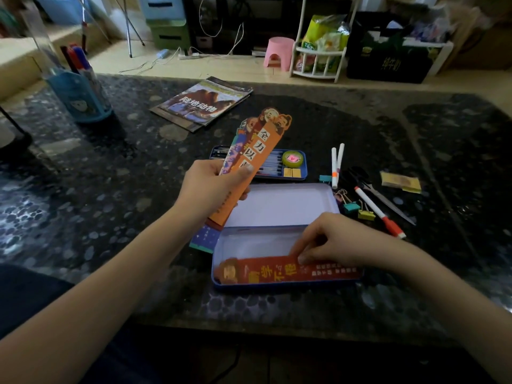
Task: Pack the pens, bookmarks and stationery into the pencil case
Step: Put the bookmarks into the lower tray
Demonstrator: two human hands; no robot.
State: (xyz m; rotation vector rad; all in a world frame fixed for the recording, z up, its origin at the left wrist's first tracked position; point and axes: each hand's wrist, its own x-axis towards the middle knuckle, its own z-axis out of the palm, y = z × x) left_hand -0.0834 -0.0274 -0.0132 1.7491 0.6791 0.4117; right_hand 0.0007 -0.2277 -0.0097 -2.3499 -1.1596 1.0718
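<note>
Nearest you, your right hand [329, 239] presses one red bookmark [288, 270] flat into the open pencil case [221, 281]. Your left hand [213, 187] grips the remaining bookmarks [260, 145] above its lid. Far right, pens [379, 212], clips [357, 209] and scissors [374, 187] lie unpacked; early stage.

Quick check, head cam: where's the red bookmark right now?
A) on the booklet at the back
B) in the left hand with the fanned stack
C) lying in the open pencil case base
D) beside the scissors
C: the red bookmark lies flat along the near side of the open pencil case, with the right hand fingertips touching it.
</note>
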